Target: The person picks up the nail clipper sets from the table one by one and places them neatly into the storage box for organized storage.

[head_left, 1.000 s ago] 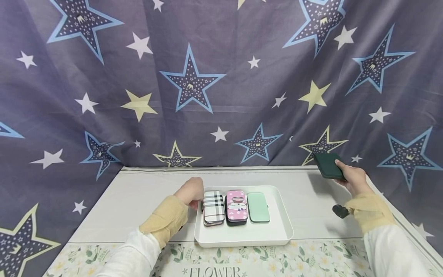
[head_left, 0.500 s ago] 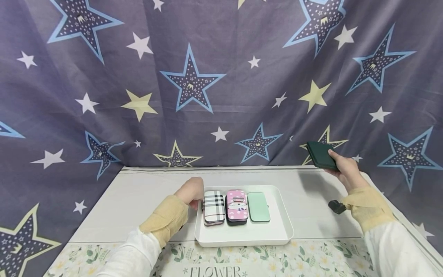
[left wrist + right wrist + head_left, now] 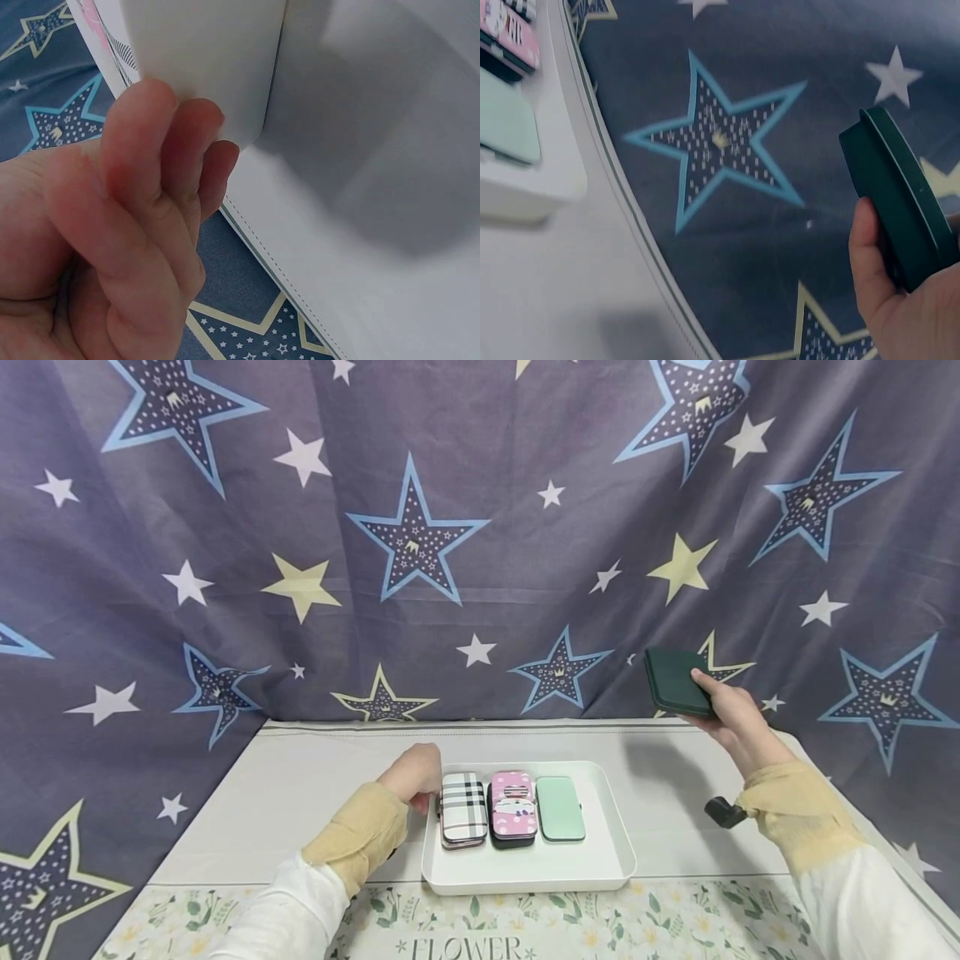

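My right hand (image 3: 738, 714) grips a flat dark green clamshell case (image 3: 678, 681) by its near edge, raised above the table's far right. In the right wrist view, the case (image 3: 904, 199) shows edge-on, thumb and palm against it. My left hand (image 3: 415, 777) is at the left side of a white tray (image 3: 525, 872); the left wrist view has its fingertips against the tray's outer wall (image 3: 206, 56). Inside the tray, a plaid case (image 3: 463, 810), a pink cartoon case (image 3: 514, 806) and a mint green case (image 3: 560, 810) lie in a row. Something lies beneath the plaid and pink ones.
The white tabletop (image 3: 322, 747) has a flowered strip (image 3: 645, 914) with the word FLOWER along the front. A dark star-patterned curtain (image 3: 480, 585) stands behind the table and along both sides. A small black device (image 3: 726, 812) sticks out from the right wrist wrap.
The right hand has moved up and to the left with the dark green case, its shadow shifting left. The left hand, the tray and the cases in it stay put.
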A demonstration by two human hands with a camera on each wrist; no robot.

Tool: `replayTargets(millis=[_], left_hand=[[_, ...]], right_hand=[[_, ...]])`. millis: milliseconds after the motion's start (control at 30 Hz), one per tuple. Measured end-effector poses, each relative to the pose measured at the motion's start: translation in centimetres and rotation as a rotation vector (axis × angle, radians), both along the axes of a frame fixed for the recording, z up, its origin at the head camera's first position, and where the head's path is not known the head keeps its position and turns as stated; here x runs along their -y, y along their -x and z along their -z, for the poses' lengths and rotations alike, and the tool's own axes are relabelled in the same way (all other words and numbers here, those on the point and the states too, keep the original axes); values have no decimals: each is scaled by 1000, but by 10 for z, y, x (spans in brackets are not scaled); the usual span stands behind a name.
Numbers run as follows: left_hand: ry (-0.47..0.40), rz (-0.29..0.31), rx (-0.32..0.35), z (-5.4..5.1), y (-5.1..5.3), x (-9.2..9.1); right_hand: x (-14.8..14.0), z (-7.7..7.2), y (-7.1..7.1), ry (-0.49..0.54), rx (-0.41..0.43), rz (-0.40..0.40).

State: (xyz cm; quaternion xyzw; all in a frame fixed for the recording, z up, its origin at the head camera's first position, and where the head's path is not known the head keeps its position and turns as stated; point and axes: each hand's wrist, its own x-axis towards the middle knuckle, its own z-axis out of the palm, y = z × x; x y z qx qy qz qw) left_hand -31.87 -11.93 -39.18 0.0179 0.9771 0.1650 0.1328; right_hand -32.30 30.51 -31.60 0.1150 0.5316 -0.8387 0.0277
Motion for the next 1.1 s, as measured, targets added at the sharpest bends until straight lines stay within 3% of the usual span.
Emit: replayTargets(millis=[267,667,967,1100], left_hand=[[-2,8,-5,1,1,0],[-21,-7,1,1,0,0],[-22,-14,1,1,0,1],[-24,-11,2,2,1,1]], right_hand=[[18,-8,-12,32,-50,-95],[49,-11,-29,-22,-69,-175],[64,-4,-39,-18,-91,-253],[70,2,-46,-69,-104,-283]])
